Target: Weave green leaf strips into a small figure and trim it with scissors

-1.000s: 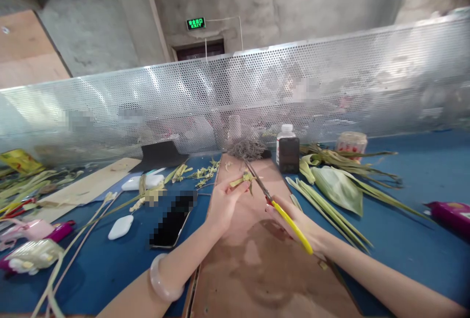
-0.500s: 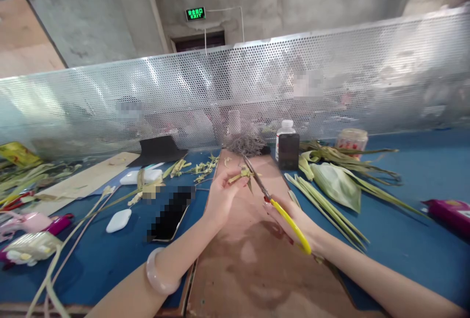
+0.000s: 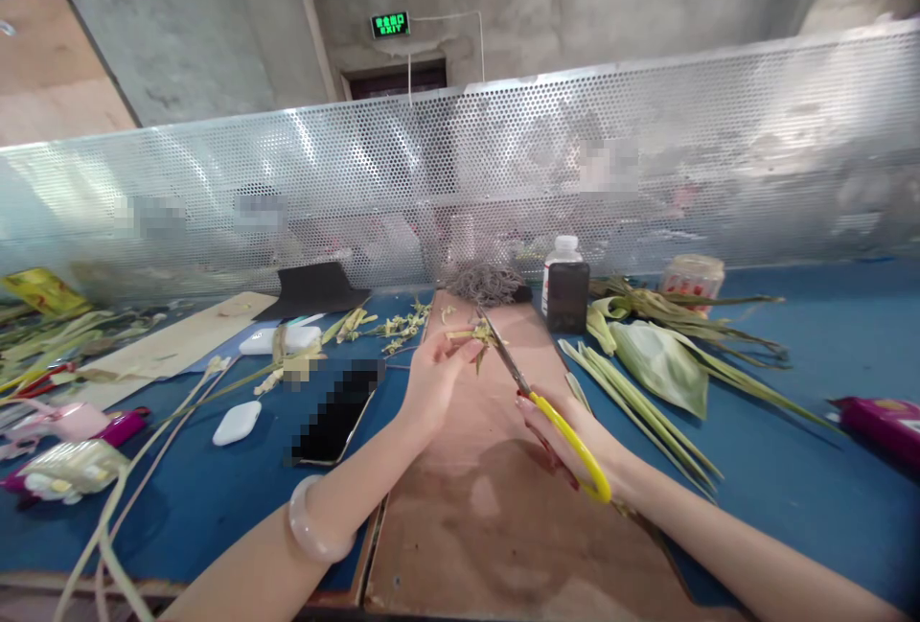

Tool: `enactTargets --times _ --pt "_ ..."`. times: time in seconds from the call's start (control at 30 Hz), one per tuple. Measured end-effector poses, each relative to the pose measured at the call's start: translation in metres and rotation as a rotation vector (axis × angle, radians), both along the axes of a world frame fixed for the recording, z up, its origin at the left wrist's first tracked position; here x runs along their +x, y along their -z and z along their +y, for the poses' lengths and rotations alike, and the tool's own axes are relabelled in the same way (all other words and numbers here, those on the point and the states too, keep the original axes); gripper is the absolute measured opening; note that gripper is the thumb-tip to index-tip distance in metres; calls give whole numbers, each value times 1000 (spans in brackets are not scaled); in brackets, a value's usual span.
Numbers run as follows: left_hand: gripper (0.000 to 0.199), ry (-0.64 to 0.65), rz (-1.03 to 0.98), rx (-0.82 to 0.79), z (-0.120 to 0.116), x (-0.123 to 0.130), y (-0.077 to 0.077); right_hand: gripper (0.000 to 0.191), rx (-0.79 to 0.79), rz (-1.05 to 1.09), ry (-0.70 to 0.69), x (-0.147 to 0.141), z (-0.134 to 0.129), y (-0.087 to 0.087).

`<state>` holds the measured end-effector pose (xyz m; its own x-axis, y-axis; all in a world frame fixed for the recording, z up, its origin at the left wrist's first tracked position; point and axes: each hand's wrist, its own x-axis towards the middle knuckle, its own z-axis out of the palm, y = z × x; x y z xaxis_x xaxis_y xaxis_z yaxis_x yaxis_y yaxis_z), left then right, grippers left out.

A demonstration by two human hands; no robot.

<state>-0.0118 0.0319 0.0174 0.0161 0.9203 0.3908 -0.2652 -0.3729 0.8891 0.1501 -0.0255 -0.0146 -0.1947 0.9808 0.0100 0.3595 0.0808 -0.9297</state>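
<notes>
Head view: left hand (image 3: 431, 378) fingers pinched on small woven leaf piece (image 3: 471, 334), right hand (image 3: 575, 435) fingers clamped on yellow-handled scissors (image 3: 546, 402), blades at the piece, above brown board (image 3: 495, 507)

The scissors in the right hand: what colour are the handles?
Yellow; the scissors in the right hand show best in the head view.

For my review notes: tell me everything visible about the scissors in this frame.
The scissors have bright yellow loop handles, a small red piece near the pivot, and slim grey metal blades. The right hand grips the handles over the brown board. The blades point up and away, their tips reaching the small green plant piece pinched in the left hand.
</notes>
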Motion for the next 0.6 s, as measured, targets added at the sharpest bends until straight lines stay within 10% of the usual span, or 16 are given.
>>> enactTargets --times 0.6 --pt "14 182 -106 -55 -2 -1 -2 38 105 155 45 1 7 13"
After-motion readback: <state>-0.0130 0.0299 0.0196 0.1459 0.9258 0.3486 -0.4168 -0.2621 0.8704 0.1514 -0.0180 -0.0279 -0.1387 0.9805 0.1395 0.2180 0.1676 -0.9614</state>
